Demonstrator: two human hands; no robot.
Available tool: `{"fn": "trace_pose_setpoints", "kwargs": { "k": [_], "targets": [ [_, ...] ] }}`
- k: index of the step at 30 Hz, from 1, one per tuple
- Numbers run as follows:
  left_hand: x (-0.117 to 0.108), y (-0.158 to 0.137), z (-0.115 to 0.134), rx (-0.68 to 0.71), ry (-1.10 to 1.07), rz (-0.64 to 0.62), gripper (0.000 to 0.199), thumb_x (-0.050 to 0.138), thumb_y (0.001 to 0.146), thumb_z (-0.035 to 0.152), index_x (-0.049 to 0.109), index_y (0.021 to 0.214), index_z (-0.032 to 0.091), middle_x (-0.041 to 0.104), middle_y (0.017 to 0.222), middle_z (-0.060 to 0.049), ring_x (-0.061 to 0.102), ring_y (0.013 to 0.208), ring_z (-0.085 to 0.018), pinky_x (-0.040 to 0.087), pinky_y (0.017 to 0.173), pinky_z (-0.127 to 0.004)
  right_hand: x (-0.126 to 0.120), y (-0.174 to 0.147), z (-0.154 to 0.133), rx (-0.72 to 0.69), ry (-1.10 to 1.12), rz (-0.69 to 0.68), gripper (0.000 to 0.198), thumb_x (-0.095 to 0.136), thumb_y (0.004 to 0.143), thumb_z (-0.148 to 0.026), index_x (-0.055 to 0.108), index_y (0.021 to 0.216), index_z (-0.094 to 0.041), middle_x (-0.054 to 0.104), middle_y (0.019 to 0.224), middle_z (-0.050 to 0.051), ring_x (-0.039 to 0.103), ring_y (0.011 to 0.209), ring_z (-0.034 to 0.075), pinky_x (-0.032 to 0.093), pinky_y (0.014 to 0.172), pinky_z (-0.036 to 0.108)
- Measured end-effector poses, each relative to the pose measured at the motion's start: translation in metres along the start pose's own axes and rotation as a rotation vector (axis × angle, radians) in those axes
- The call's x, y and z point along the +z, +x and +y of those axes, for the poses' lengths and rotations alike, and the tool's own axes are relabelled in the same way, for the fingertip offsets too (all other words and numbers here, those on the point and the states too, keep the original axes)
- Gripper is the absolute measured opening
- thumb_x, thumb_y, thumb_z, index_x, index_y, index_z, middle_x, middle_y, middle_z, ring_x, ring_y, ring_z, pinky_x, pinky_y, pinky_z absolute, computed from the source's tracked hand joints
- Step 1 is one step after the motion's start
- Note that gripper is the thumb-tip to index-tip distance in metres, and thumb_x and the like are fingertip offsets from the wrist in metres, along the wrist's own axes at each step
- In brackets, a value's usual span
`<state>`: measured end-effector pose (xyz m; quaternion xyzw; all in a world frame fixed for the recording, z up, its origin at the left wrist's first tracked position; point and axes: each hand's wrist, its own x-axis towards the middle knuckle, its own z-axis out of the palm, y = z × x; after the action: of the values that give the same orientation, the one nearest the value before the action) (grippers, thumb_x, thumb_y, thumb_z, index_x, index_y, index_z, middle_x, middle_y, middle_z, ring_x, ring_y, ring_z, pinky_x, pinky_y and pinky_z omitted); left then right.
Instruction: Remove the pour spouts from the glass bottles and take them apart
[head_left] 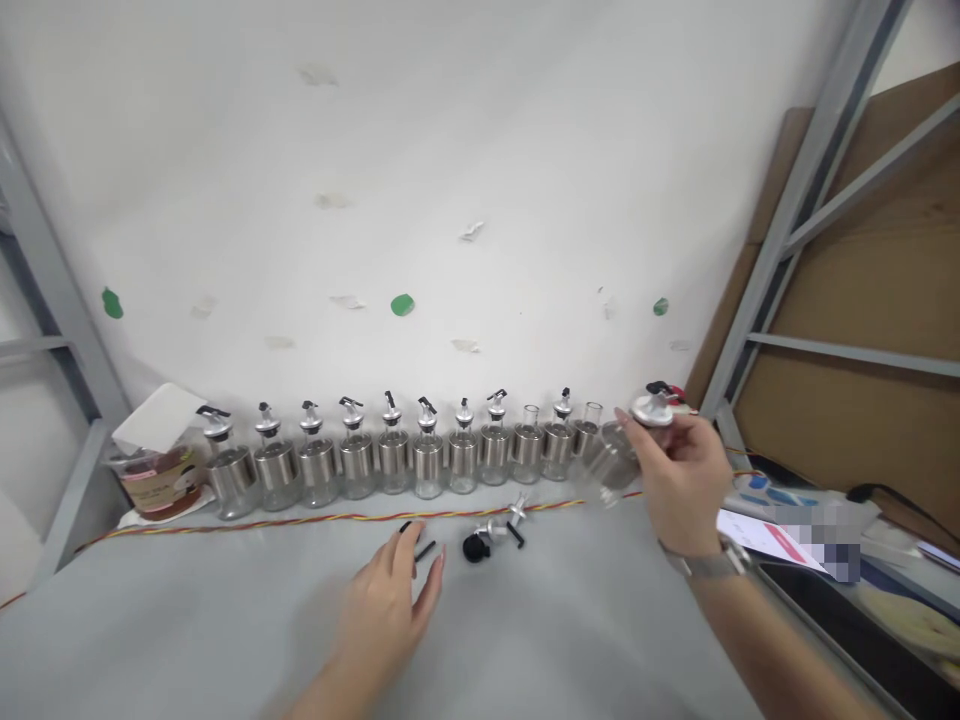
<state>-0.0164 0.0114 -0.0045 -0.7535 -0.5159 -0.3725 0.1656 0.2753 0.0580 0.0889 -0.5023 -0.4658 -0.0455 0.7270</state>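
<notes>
My right hand (686,475) grips a glass oil bottle (611,460) with a steel band around it, near its silver pour spout (651,405). The bottle tilts, and its base is blurred at the end of the row. My left hand (386,590) is low over the table, thumb and index finger apart. Close to its fingertips lies a thin black piece (425,551); whether they touch it is unclear. Right of that lie a round black part (475,547) and loose silver-and-black spouts (516,512).
Along the wall stands a row of similar bottles (356,460), most with spouts; two have bare necks. A twisted red-yellow wire (300,521) runs before them. At left is a labelled tub (161,485); at right, a lit phone (776,538) and a dark tray-like object (847,625).
</notes>
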Motion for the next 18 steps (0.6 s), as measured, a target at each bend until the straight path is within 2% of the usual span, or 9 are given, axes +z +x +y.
{"fn": "trace_pose_setpoints", "kwargs": {
  "k": [3, 6, 8, 11, 13, 15, 18],
  "targets": [
    [-0.007, -0.001, 0.007, -0.023, -0.167, -0.087, 0.036, 0.048, 0.079, 0.034, 0.043, 0.111, 0.019, 0.056, 0.090, -0.006, 0.059, 0.077, -0.016, 0.046, 0.064, -0.026, 0.012, -0.047, -0.031, 0.286, 0.354, -0.237, 0.021, 0.064, 0.069, -0.035, 0.052, 0.075, -0.019, 0.046, 0.067, -0.003, 0.044, 0.059, 0.011, 0.037, 0.055, 0.024],
    [-0.010, -0.003, 0.018, -0.052, -0.390, -0.228, 0.063, 0.060, 0.068, 0.041, 0.035, 0.121, 0.019, 0.048, 0.114, -0.012, 0.050, 0.102, -0.023, 0.044, 0.082, -0.035, 0.029, -0.094, -0.044, 0.520, 0.575, -0.494, 0.019, 0.064, 0.070, -0.032, 0.055, 0.081, -0.020, 0.052, 0.073, -0.001, 0.046, 0.063, 0.012, 0.037, 0.056, 0.023],
    [-0.010, -0.006, 0.025, -0.088, -0.535, -0.341, 0.068, 0.065, 0.061, 0.041, 0.037, 0.119, 0.019, 0.050, 0.112, -0.011, 0.050, 0.101, -0.024, 0.044, 0.083, -0.036, 0.035, -0.117, -0.047, 0.619, 0.659, -0.645, 0.019, 0.064, 0.071, -0.031, 0.056, 0.084, -0.020, 0.053, 0.074, -0.001, 0.046, 0.063, 0.011, 0.037, 0.054, 0.022],
    [-0.006, -0.009, 0.029, -0.207, -0.572, -0.424, 0.053, 0.065, 0.061, 0.034, 0.046, 0.108, 0.020, 0.058, 0.097, -0.007, 0.055, 0.089, -0.022, 0.046, 0.075, -0.034, 0.036, -0.131, -0.050, 0.630, 0.682, -0.761, 0.019, 0.065, 0.070, -0.032, 0.057, 0.082, -0.019, 0.050, 0.067, -0.003, 0.043, 0.058, 0.009, 0.035, 0.051, 0.020],
    [-0.005, -0.008, 0.026, -0.227, -0.448, -0.366, 0.043, 0.063, 0.060, 0.027, 0.050, 0.101, 0.019, 0.059, 0.092, -0.006, 0.054, 0.088, -0.023, 0.043, 0.077, -0.037, 0.035, -0.131, -0.049, 0.625, 0.664, -0.818, 0.021, 0.064, 0.070, -0.034, 0.057, 0.079, -0.017, 0.047, 0.060, -0.004, 0.039, 0.052, 0.008, 0.032, 0.047, 0.019],
    [-0.004, -0.005, 0.019, -0.178, -0.268, -0.256, 0.038, 0.060, 0.058, 0.019, 0.052, 0.096, 0.018, 0.059, 0.090, -0.006, 0.053, 0.088, -0.024, 0.037, 0.083, -0.042, 0.034, -0.128, -0.046, 0.661, 0.639, -0.844, 0.025, 0.064, 0.069, -0.037, 0.057, 0.081, -0.017, 0.044, 0.054, -0.005, 0.036, 0.048, 0.008, 0.031, 0.044, 0.020],
    [-0.003, 0.001, 0.007, -0.087, -0.013, -0.102, 0.038, 0.057, 0.055, 0.013, 0.055, 0.092, 0.017, 0.059, 0.086, -0.006, 0.053, 0.085, -0.024, 0.029, 0.090, -0.046, 0.035, -0.129, -0.042, 0.748, 0.621, -0.785, 0.029, 0.064, 0.068, -0.041, 0.054, 0.079, -0.017, 0.039, 0.048, -0.007, 0.034, 0.045, 0.008, 0.030, 0.043, 0.020]
  ]
}}
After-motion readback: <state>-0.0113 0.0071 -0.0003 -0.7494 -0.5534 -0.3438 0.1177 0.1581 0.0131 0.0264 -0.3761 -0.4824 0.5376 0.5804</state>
